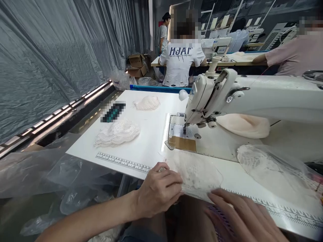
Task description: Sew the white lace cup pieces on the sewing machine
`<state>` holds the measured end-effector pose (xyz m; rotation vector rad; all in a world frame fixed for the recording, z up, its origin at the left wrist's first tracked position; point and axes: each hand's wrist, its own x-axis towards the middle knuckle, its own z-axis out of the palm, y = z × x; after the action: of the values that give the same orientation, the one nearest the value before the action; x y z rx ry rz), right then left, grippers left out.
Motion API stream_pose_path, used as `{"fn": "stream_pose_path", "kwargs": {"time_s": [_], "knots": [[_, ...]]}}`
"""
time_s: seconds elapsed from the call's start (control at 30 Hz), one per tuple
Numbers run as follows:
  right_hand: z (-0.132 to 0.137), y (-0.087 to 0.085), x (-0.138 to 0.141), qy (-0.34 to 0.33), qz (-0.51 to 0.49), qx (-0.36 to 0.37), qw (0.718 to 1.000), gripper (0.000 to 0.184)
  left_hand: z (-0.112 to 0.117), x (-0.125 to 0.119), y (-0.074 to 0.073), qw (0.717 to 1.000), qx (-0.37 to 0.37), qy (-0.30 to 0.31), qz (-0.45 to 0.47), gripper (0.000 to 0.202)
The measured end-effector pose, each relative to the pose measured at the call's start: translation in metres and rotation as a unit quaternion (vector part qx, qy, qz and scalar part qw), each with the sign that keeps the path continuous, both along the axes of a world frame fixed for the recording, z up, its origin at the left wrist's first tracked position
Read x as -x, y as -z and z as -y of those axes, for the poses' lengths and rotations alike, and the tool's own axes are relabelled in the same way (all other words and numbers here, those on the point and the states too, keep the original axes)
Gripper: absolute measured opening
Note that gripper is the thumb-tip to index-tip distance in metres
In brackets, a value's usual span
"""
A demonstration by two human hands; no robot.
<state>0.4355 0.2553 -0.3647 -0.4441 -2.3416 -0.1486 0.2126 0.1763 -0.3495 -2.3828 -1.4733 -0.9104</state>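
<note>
A white lace fabric piece [200, 173] lies at the table's front edge, below the sewing machine [202, 97]. My left hand [161, 190] is closed on the left end of this lace, with its fingers curled over it. At the lace's lower right corner is my right hand [242, 211], its fingers stretched out and somewhat blurred, the tips at the fabric's edge. The presser foot [185, 130] stands over the needle plate, behind the lace and apart from both hands.
Left on the white table [151, 134] are a stack of lace pieces [117, 132] and a pale cup-shaped piece [147, 103]. A beige cup [244, 126] sits under the machine arm. Sheer lace fabric [272, 171] lies at right. Co-workers sit beyond.
</note>
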Motion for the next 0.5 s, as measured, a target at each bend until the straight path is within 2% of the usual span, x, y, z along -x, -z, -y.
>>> {"fn": "stream_pose_path", "kwargs": {"time_s": [0.07, 0.17, 0.23, 0.3, 0.4, 0.5], "knots": [[-0.001, -0.005, 0.024, -0.019, 0.037, -0.006, 0.999, 0.027, 0.001, 0.0, 0.0, 1.0, -0.001, -0.005, -0.017, 0.014], [0.0, 0.0, 0.042, -0.024, 0.04, 0.037, 0.998, 0.036, 0.0, 0.0, 0.002, 1.0, -0.004, -0.006, -0.025, 0.013], [0.001, 0.006, 0.044, -0.018, 0.024, 0.066, 0.997, 0.04, 0.0, 0.001, 0.003, 1.0, -0.008, 0.0, -0.024, 0.011], [0.003, 0.011, 0.041, -0.018, 0.012, 0.085, 0.996, 0.037, 0.0, 0.002, 0.004, 1.0, -0.011, 0.004, -0.028, 0.011], [0.004, 0.011, 0.037, -0.023, 0.0, 0.103, 0.994, 0.032, -0.001, 0.003, 0.005, 0.999, -0.014, 0.007, -0.035, 0.012], [0.005, 0.009, 0.036, -0.028, -0.004, 0.115, 0.993, 0.036, -0.001, 0.003, 0.006, 0.999, -0.019, 0.005, -0.033, 0.014]]}}
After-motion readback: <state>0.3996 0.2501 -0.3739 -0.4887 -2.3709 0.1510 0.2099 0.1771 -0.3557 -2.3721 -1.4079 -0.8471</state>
